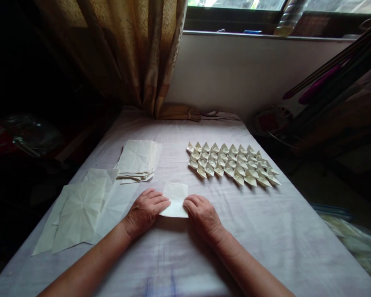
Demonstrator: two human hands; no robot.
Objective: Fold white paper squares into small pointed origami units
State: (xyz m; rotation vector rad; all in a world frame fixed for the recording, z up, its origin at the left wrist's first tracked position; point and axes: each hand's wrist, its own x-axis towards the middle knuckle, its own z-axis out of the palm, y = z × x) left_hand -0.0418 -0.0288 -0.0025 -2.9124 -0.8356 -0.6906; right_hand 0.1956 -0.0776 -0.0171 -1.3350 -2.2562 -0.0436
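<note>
A sheet of pale paper (177, 193), partly folded up at its near edge, lies on the cloth-covered table between my hands. My left hand (149, 206) grips the sheet's left side, its fingers pressed together on the paper. On the opposite side my right hand (202, 210) pinches the right edge, with the thumb hidden underneath. A stack of creased paper sheets (137, 159) sits just beyond my left hand. Farther left, several loose creased sheets (80, 210) overlap. Rows of small folded paper boats (231, 163) stand to the far right of my right hand.
The table (179, 264) has a pale lilac cloth. A gold curtain (136, 49) hangs down to its far end, by the wall (222, 74). A clear bottle (289, 20) stands on the window sill. Plastic-wrapped items (355, 239) lie beside the table at the right.
</note>
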